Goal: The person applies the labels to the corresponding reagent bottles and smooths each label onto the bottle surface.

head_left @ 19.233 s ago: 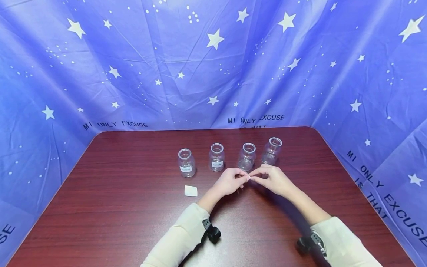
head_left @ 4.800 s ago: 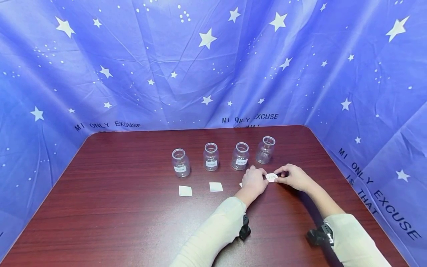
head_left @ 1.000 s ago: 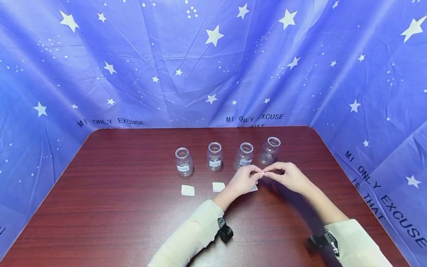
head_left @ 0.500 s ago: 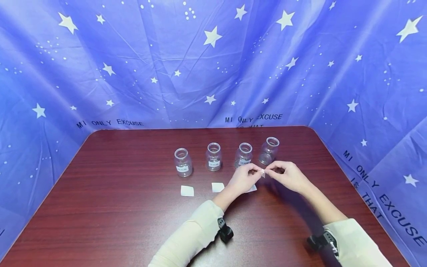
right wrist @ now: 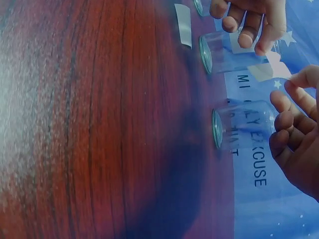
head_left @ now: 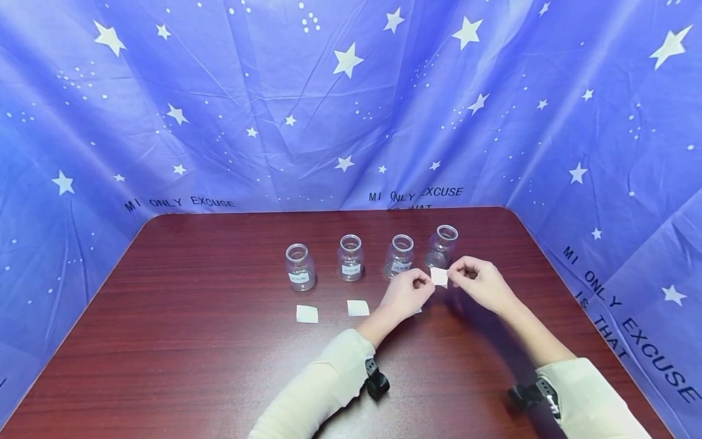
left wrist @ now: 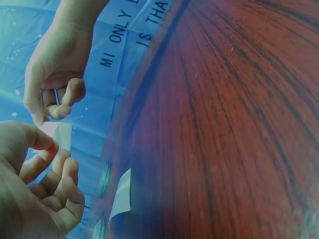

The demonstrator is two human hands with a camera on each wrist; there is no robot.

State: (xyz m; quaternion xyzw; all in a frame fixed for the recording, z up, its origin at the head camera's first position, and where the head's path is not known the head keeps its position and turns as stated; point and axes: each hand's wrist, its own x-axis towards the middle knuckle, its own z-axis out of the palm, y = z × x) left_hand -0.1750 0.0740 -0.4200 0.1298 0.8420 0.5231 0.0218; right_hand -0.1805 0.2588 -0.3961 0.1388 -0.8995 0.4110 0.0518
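Observation:
My left hand (head_left: pixel 404 294) and right hand (head_left: pixel 482 284) together hold a small white label (head_left: pixel 439 277) in the air, just in front of the rightmost glass jar (head_left: pixel 440 249). The left fingertips pinch its left side, and the right thumb and finger pinch the right edge. In the right wrist view the label (right wrist: pixel 268 71) looks like two partly separated layers. That rightmost jar shows bare glass. Three other open glass jars, the left one (head_left: pixel 299 267), a middle one (head_left: pixel 351 258) and a third (head_left: pixel 399 256), each bear a printed white label on the front.
White paper squares lie on the dark red wooden table (head_left: pixel 192 341): one (head_left: pixel 306 314) before the left jar and another (head_left: pixel 358 308) before the second. The left hand mostly hides a third. A blue star-patterned curtain (head_left: pixel 307 122) surrounds the table's back and sides.
Earlier the third jar got its label and more paper squares appeared on the table. In the last second the label has spread flat between the hands, the right hand shifting slightly right.

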